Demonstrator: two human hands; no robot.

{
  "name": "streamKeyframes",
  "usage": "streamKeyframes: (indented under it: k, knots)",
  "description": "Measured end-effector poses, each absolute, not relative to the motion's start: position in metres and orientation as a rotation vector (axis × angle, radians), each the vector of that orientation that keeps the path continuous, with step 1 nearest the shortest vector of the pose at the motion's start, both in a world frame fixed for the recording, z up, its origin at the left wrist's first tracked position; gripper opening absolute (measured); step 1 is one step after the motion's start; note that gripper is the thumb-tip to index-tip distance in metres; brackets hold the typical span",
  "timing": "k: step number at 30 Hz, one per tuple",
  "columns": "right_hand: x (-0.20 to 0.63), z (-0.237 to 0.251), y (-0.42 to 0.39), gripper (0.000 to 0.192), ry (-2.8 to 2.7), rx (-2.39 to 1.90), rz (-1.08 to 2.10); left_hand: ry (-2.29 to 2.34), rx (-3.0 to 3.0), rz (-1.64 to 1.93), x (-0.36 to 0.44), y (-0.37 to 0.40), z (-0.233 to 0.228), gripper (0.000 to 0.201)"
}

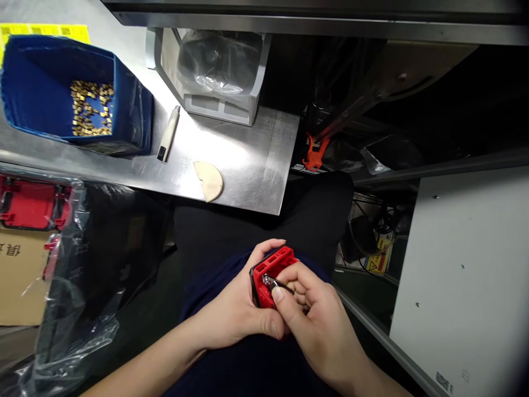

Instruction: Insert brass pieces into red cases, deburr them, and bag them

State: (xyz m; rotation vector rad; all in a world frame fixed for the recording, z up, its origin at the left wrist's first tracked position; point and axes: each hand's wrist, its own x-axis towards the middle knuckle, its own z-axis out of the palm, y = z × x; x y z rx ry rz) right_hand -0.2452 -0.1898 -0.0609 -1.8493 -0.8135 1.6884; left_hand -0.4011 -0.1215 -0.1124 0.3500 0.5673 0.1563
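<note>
Above my lap, my left hand (243, 302) is wrapped round a red plastic housing (285, 255) with a black outer edge. Its hollow side, with ribs and slots, faces up. The fingers of my right hand (316, 314) pinch a small dark, slim part (283, 285) with a shiny metal end, which sits inside the housing against its left wall. Exactly what this part is I cannot make out. My right fingers hide the lower right of the housing.
On the metal table (252, 160) stand a blue bin (132, 110) holding small brass parts (91, 110) and a grey bin (221, 107) with a clear bag. A utility knife (169, 134) and a tan half-disc (210, 181) lie there. Left, a plastic-lined box (22, 275) holds red parts (31, 204).
</note>
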Motion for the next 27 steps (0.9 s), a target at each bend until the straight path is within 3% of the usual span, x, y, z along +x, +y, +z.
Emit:
streamKeyframes:
  k: [19,27]
  knots:
    - [-0.247,-0.063,-0.191,0.018,-0.772,-1.809,1.697,0.548,0.366,0.153,-0.402,-0.121,-0.111,0.111]
    - [-0.237,-0.055,-0.188,0.003,-0.999,-1.987,1.436,0.497,0.392,0.208,-0.403,-0.123,-0.115,0.1]
